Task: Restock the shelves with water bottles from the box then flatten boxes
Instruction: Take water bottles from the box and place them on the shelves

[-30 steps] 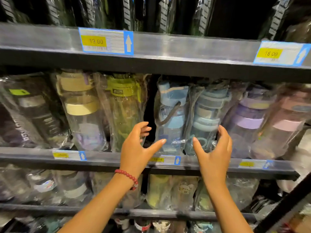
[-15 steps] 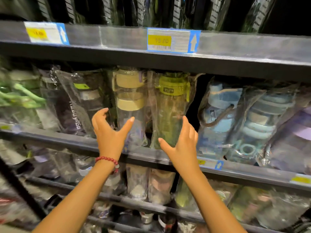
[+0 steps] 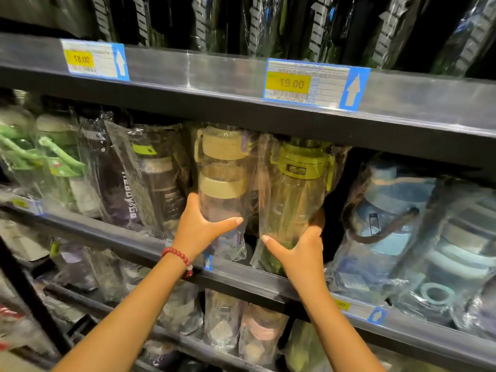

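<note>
Half a second ago both hands hovered spread in front of the shelf; now each has closed on a bottle, and the view has shifted so the pair sits near the middle. The middle shelf [image 3: 166,251] carries a row of water bottles in clear plastic bags, and the shelf above [image 3: 214,76] hangs low over their caps, its edge bearing the 19.00 price tag [image 3: 316,84] above the right hand and the 18.00 price tag [image 3: 95,60] up and left of the left hand. The blue bottle [image 3: 386,216] stands just right of the right hand, with a dark gap between it and the held bottle. The dark bottle [image 3: 161,183] stands just left of the left hand, touching the bag beside it. The left hand [image 3: 198,226], a red bead bracelet [image 3: 178,257] on its wrist, grips the lower body of the beige-capped bottle [image 3: 222,183], thumb across the front and fingers behind. The right hand [image 3: 300,251] grips the base of the green-capped bottle [image 3: 298,189], thumb on the front, fingers wrapped round the far side. The two held bottles stand upright side by side, their bags touching.
</note>
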